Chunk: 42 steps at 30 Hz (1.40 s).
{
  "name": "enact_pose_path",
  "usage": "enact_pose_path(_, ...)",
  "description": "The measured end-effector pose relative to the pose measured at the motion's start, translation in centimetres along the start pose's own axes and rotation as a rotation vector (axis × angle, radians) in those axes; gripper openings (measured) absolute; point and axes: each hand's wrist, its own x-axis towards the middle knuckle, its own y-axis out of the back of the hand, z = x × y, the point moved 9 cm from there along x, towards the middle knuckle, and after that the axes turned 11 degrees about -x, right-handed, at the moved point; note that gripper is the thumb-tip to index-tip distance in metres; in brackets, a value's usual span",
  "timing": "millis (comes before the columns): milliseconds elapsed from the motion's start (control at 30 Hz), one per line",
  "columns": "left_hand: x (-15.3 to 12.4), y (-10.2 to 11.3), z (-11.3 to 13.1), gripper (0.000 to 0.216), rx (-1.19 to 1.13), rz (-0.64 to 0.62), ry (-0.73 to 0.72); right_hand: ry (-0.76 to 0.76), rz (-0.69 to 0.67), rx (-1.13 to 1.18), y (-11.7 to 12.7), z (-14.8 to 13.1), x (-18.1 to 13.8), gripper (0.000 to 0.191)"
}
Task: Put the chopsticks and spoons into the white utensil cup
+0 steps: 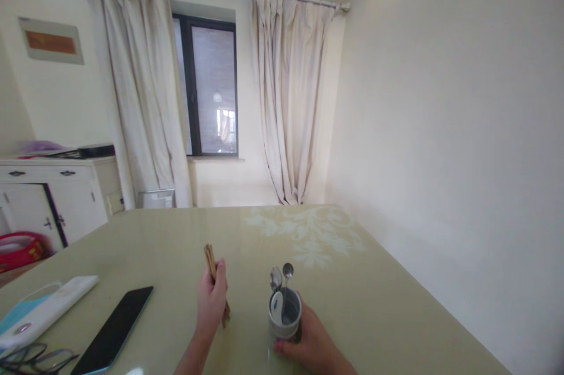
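Observation:
My left hand [212, 294] is closed round a bundle of chopsticks [210, 258], which stick out above and below the fist over the table. My right hand [315, 337] grips a grey cup [282, 331] from its right side, with the thumb at the front. Inside the cup stand two metal spoons, one with a larger bowl [275, 277] and one with a small round bowl [288, 270]. A white ceramic spoon [277, 307] also leans in it. The cup's lower part is partly hidden by my fingers.
On the glossy table [167, 245], a black phone [117, 325] lies at the left. Beside it are a white power strip-like bar [53, 307], a blue item [22, 311] and eyeglasses [48, 357]. A wall [462, 157] runs along the right edge; a white cabinet [79, 198] stands at the left.

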Motion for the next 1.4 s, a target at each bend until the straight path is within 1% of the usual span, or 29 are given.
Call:
enact_pose_path(67,-0.4,-0.7,-2.4,0.054,0.162,-0.069,0.059,-0.001,-0.002,0.011,0.1,-0.3,0.0,0.084)
enact_pose_path(100,-0.6,-1.3,-3.3,0.052,0.243,-0.132,0.063,-0.003,-0.003,0.016,0.2,-0.4,0.0,0.084)
enact_pose_path(167,-1.0,-1.7,-4.7,0.049,0.404,-0.206,0.068,-0.012,0.001,0.018,0.3,-0.3,-0.1,0.085)
enact_pose_path(233,-1.4,-1.6,-5.3,0.046,0.518,-0.234,0.087,-0.033,0.005,0.002,0.3,0.1,-0.2,0.087)
enact_pose_path(333,-1.9,-0.9,-5.5,0.038,0.687,-0.251,0.143,-0.057,0.010,-0.017,0.3,0.7,-0.3,0.087)
enact_pose_path(433,-2.6,-0.3,-5.2,0.031,0.926,-0.321,0.146,-0.055,0.007,0.001,0.3,0.7,-0.4,0.084)
enact_pose_path(500,-2.8,0.1,-4.8,0.031,1.034,-0.348,0.111,-0.048,0.008,0.007,0.3,0.4,-0.3,0.083)
enact_pose_path(633,-2.9,0.6,-4.0,0.033,1.164,-0.339,0.059,-0.053,0.012,0.012,0.5,-0.2,-0.3,0.082)
enact_pose_path(700,-2.9,0.6,-3.7,0.034,1.229,-0.335,0.029,-0.058,0.014,0.014,0.6,-0.2,-0.3,0.081)
enact_pose_path(800,-3.0,0.3,-3.2,0.040,1.317,-0.307,-0.053,-0.055,0.024,0.007,0.6,-0.1,-0.3,0.082)
enact_pose_path(867,-3.0,0.2,-3.1,0.043,1.340,-0.300,-0.088,-0.053,0.015,0.021,0.5,0.0,-0.3,0.083)
enact_pose_path(967,-2.9,0.2,-3.7,0.046,1.338,-0.306,-0.076,-0.064,-0.005,0.035,0.4,0.0,-0.2,0.083)
enact_pose_path(1067,-2.7,0.0,-4.5,0.046,1.306,-0.346,-0.070,-0.074,-0.003,0.006,0.5,0.0,-0.2,0.083)
enact_pose_path(1167,-2.4,-0.3,-5.4,0.045,1.202,-0.409,-0.067,-0.067,0.004,-0.013,0.5,0.0,-0.3,0.085)
enact_pose_path(1300,-2.6,-1.5,-6.5,0.044,1.017,-0.561,-0.108,-0.043,0.020,-0.010,0.4,0.1,-0.3,0.086)
enact_pose_path(1400,-2.9,-2.5,-6.8,0.043,0.977,-0.622,-0.156,-0.044,0.012,0.016,0.3,0.0,-0.2,0.086)
